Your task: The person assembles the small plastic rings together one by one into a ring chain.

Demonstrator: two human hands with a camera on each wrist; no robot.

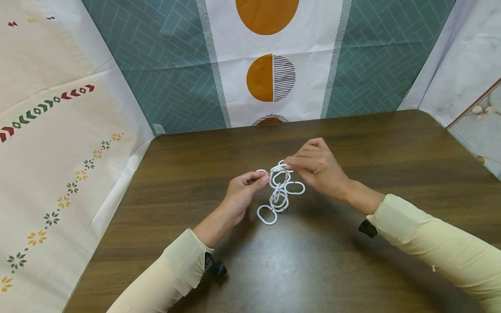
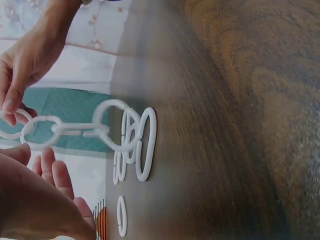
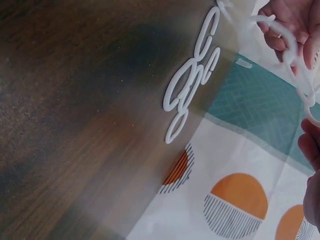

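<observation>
A chain of white oval rings, each with a small gap, hangs down to the tabletop, where several linked rings lie in a bunch. My right hand holds the chain's top ring between thumb and forefinger. Beside the upper rings is my left hand; its thumb is close to the chain, and its other fingers look relaxed and spread in the left wrist view. Whether the left fingertips touch a ring is hard to tell. A separate white ring lies on the table, partly hidden behind the left fingers in the head view.
The dark wood table reaches back to a green and white wall cloth with orange circles. A patterned cream cloth hangs at the left, a pale floral one at the right.
</observation>
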